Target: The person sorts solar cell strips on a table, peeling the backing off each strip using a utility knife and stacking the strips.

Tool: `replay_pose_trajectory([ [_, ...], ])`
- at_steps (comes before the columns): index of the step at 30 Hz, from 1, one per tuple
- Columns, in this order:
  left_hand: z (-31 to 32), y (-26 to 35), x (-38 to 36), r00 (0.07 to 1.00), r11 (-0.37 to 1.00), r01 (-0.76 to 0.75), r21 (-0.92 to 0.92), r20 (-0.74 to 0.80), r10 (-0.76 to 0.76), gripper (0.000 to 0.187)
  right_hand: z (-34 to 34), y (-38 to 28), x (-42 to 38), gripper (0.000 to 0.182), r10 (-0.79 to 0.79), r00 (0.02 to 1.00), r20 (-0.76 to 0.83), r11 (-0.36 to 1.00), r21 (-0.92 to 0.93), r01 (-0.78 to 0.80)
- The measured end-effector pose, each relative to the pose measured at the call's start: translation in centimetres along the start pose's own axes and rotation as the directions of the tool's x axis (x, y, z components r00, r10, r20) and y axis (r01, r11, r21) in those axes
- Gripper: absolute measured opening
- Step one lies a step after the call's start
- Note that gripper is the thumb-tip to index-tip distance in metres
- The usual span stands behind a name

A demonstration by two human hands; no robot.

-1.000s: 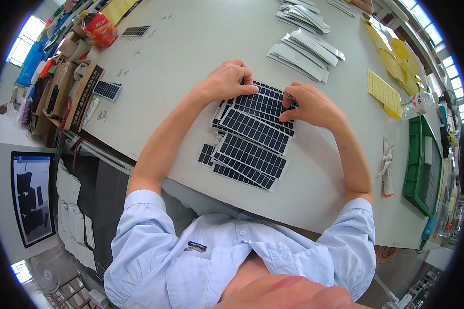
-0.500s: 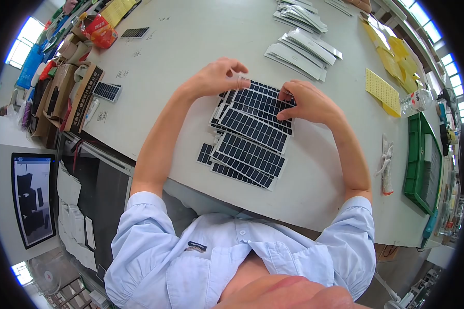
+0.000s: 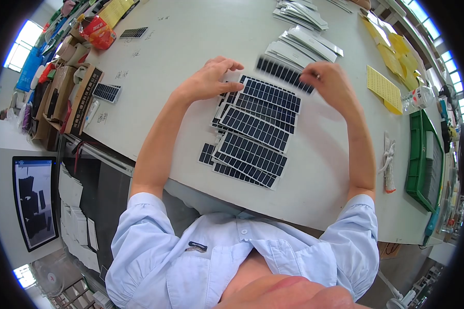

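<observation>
Dark, gridded solar panels [image 3: 255, 126] with pale edges lie in overlapping piles on the white table in front of me. My right hand [image 3: 327, 85] pinches one end of a single solar panel [image 3: 283, 74], which is blurred by motion and held just beyond the far edge of the pile. At the pile's far left corner is my left hand [image 3: 214, 78], its thumb and fingers apart, the thumb at the top panel's corner. Whether that thumb touches the panel is hard to tell.
Stacks of white strips [image 3: 304, 46] lie at the far side. Yellow perforated sheets [image 3: 384, 88], a clear bottle [image 3: 417, 98] and a green crate [image 3: 423, 159] are on the right. To the left stand a cardboard box [image 3: 82, 98], a red-labelled bottle [image 3: 97, 32] and a monitor [image 3: 34, 201].
My right hand has lifted a solar panel off the pile and moved it up and to the right. My left hand has shifted slightly at the pile's corner.
</observation>
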State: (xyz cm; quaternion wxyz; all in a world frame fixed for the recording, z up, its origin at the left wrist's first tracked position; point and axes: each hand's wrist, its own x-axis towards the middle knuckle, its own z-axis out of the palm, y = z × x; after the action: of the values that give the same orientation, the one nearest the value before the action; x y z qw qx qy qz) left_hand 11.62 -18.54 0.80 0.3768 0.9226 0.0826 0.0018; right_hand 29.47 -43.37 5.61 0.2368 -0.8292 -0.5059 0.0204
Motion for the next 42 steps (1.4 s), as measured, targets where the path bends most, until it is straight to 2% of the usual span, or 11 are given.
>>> replay_pose_trajectory([
  [3, 0.6, -0.5, 0.4, 0.997, 0.993, -0.034, 0.117, -0.062, 0.042, 0.049, 0.4, 2.5, 1.1, 0.014, -0.085, 0.934, -0.347, 0.947, -0.320, -0.032],
  [8, 0.8, -0.4, 0.8, 0.997, 0.993, -0.068, 0.093, -0.039, 0.071, 0.039, 2.2, 4.3, 1.4, 0.017, -0.097, 0.940, -0.326, 0.869, -0.489, -0.080],
  [11, 0.8, -0.5, 0.8, 0.997, 0.997, -0.055, 0.046, -0.043, 0.057, 0.043, 1.6, 1.1, 0.7, 0.021, 0.067, 0.997, 0.027, 0.996, -0.058, -0.065],
  [13, 0.7, -0.3, 0.7, 0.999, 0.998, -0.034, -0.050, -0.042, 0.032, 0.044, 1.7, -1.3, -0.2, 0.021, 0.083, 0.982, 0.171, 0.997, -0.010, -0.082],
  [17, 0.1, -0.3, 0.4, 0.998, 0.998, -0.046, -0.045, -0.047, 0.044, 0.045, 2.1, -0.3, 0.1, 0.017, -0.025, 0.986, 0.167, 0.989, 0.147, 0.000],
  [21, -0.3, -0.6, 0.1, 0.996, 0.999, 0.008, 0.037, -0.084, -0.005, 0.048, 1.2, 0.3, 0.8, 0.013, -0.087, 0.944, -0.317, 0.956, -0.294, -0.011],
  [25, 0.0, -0.3, 0.2, 0.999, 0.987, 0.002, 0.161, -0.047, 0.006, 0.054, 2.6, 3.2, 1.4, 0.016, -0.155, 0.916, -0.370, 0.860, -0.507, -0.059],
  [30, 0.1, -0.2, 0.2, 0.999, 0.985, 0.013, 0.174, -0.045, -0.006, 0.056, 3.6, 0.3, 0.3, 0.026, -0.039, 0.999, 0.012, 0.999, -0.007, 0.039],
  [37, -2.0, -0.8, -1.0, 0.995, 0.996, -0.002, 0.090, 0.104, -0.007, 0.062, 3.1, -0.3, 0.2, 0.028, 0.003, 0.985, 0.170, 0.999, -0.034, 0.003],
  [39, -2.4, -0.4, -1.4, 0.993, 0.997, -0.022, 0.074, 0.118, 0.013, 0.061, 2.0, 0.2, 0.5, 0.020, 0.013, 1.000, 0.018, 1.000, -0.007, -0.013],
  [42, -1.3, -0.1, -1.1, 0.990, 0.993, -0.077, 0.087, 0.126, 0.066, 0.055, 1.4, 1.4, 1.0, 0.014, -0.054, 0.945, -0.323, 0.931, -0.359, -0.070],
])
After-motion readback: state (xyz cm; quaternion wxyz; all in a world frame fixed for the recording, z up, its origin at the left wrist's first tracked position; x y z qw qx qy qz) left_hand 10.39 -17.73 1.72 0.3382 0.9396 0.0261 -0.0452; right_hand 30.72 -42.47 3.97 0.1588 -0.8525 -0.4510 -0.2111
